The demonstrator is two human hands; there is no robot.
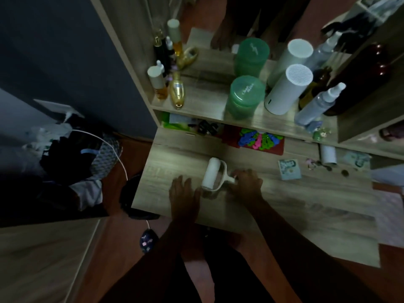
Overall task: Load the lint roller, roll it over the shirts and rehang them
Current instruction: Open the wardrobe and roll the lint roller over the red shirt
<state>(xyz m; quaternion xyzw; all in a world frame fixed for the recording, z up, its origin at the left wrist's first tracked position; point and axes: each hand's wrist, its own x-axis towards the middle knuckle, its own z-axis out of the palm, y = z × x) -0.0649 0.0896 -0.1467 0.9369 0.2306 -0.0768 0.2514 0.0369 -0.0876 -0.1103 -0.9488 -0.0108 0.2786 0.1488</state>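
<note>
The lint roller [213, 174] lies on its side at the centre of the frame. It has a white, smooth-looking cylinder set in a cream plastic frame that curves round it, and a short handle pointing right. The right hand [248, 181] has its fingers curled round that handle, so the roll lies just left of its knuckles. The left hand [184, 192] lies flat on the wood with its fingers straight and loosely spread. Its thumb side is right against the lower end of the frame; whether they touch, I cannot tell.

The counter [295, 200] is pale wood-grain laminate, flat and matte. Its left edge slants close past the left hand, and its near edge runs below both wrists. Bare board spreads lower right of the hands and in a narrow strip above the roll.

Right of centre lie a small printed card [289, 169] and a white tube [328, 155] on its side, with coins near it. Above the roll sits a red tray [278, 147] of bright plastic clips.

A shelf [207, 101] of the same laminate overhangs the back. It carries two translucent green jars [244, 95], white ribbed-top cylinders [288, 88], a clear spray bottle [317, 103] and amber bottles [158, 84].

At the left of the frame, a heap of dark and patterned cloth [72, 154] lies off the counter.
</note>
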